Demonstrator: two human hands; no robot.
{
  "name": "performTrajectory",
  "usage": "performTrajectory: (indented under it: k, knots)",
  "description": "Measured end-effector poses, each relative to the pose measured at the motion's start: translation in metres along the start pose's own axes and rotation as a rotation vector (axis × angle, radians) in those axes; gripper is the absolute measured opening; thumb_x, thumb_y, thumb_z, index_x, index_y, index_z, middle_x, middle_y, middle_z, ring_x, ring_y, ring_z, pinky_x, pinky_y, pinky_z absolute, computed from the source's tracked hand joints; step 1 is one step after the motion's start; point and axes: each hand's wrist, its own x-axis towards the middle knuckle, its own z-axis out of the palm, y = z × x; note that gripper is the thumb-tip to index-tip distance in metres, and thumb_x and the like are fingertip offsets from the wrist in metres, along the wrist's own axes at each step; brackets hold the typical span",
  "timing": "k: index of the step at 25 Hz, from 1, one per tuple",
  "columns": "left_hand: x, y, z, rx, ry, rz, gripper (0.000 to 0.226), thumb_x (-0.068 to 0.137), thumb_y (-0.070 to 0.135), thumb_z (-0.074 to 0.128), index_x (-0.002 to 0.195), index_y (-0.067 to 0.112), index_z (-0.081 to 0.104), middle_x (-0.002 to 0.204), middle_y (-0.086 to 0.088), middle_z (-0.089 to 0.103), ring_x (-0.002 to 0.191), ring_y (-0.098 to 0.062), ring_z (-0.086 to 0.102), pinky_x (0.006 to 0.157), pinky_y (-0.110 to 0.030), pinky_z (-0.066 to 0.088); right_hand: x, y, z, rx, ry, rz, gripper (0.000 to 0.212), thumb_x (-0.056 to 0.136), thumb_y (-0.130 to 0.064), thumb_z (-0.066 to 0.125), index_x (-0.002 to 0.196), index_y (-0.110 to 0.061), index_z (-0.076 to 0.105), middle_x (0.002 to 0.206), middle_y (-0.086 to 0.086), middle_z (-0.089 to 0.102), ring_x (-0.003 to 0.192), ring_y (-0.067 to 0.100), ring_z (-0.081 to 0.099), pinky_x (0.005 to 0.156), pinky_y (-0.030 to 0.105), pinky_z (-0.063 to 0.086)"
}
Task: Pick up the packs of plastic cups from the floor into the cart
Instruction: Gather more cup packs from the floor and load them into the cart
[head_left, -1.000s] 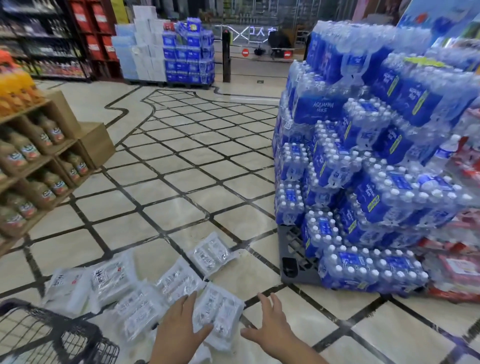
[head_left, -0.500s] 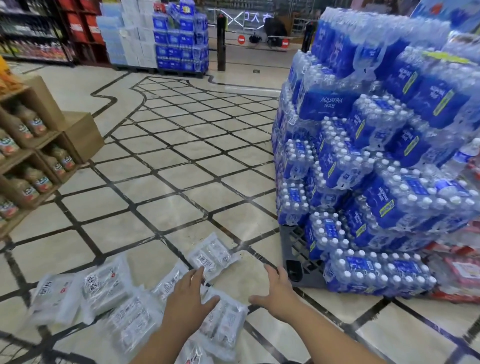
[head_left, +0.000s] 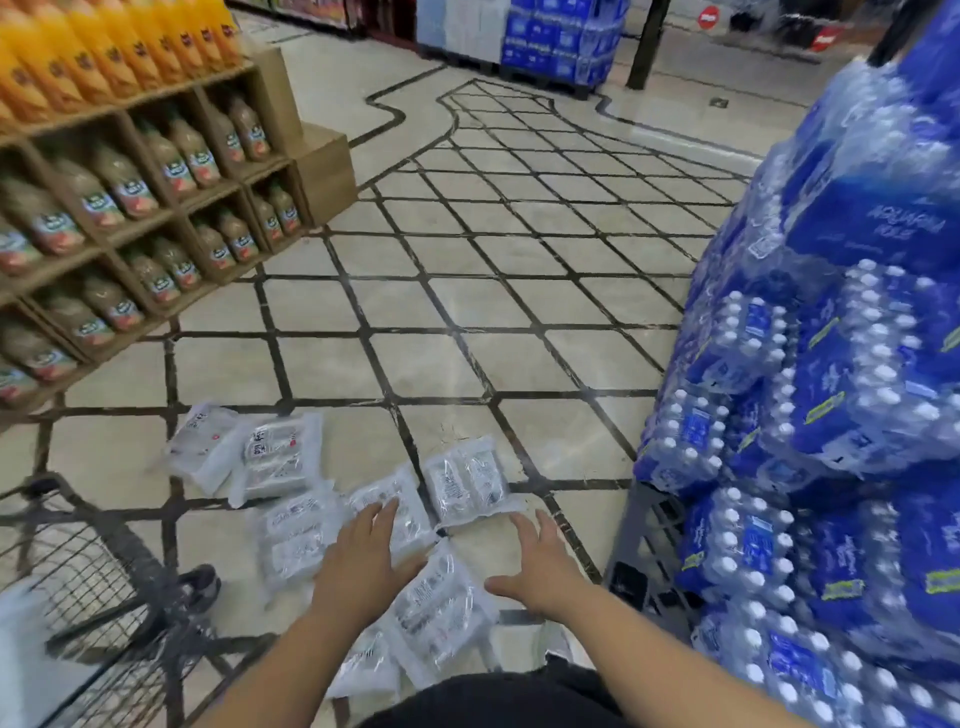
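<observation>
Several clear packs of plastic cups lie scattered on the tiled floor in front of me. One pack (head_left: 467, 480) lies farthest right, another (head_left: 441, 608) sits between my hands, and two more (head_left: 278, 457) lie further left. My left hand (head_left: 361, 561) hovers flat over a pack (head_left: 395, 506), fingers spread. My right hand (head_left: 540, 566) is open beside the near pack, holding nothing. The black wire cart (head_left: 88, 597) stands at the lower left.
A wooden shelf of juice bottles (head_left: 130, 208) stands on the left. A tall stack of shrink-wrapped water bottle packs (head_left: 831, 415) on a grey pallet (head_left: 639, 545) fills the right. Tiled floor (head_left: 467, 286) stretches ahead.
The view has swung left and down, bringing the cart back into sight. Both hands stay spread over the packs, holding none.
</observation>
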Motion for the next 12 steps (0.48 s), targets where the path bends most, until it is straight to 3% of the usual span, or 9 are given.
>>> performTrajectory:
  k: [4, 7, 12]
  knots:
    - [-0.012, 0.037, 0.036, -0.052, 0.057, -0.222, 0.094, 0.088, 0.073, 0.053, 0.161, 0.024, 0.021, 0.162, -0.004, 0.032, 0.147, -0.026, 0.033, 0.114, -0.04, 0.035, 0.049, 0.034, -0.042, -0.232, -0.113, -0.148, 0.106, 0.086, -0.061, 0.069, 0.163, -0.028, 0.004, 0.169, 0.006, -0.013, 0.154, 0.033, 0.014, 0.12, 0.046, 0.028]
    - [-0.024, 0.05, 0.058, -0.072, 0.006, -0.384, 0.097, 0.087, 0.073, 0.057, 0.162, 0.025, 0.017, 0.165, -0.006, 0.027, 0.149, -0.027, 0.028, 0.118, -0.041, 0.031, 0.075, 0.05, -0.049, -0.361, -0.207, -0.231, 0.107, 0.085, -0.061, 0.069, 0.163, -0.028, 0.003, 0.169, 0.01, -0.011, 0.153, 0.035, 0.012, 0.119, 0.048, 0.029]
    - [-0.048, 0.059, 0.103, -0.184, -0.106, -0.63, 0.098, 0.084, 0.07, 0.063, 0.161, 0.027, 0.021, 0.161, -0.007, 0.03, 0.144, -0.031, 0.034, 0.11, -0.046, 0.04, 0.1, 0.084, -0.024, -0.568, -0.406, -0.275, 0.104, 0.086, -0.064, 0.067, 0.162, -0.027, 0.005, 0.169, 0.011, -0.01, 0.151, 0.037, 0.019, 0.116, 0.048, 0.033]
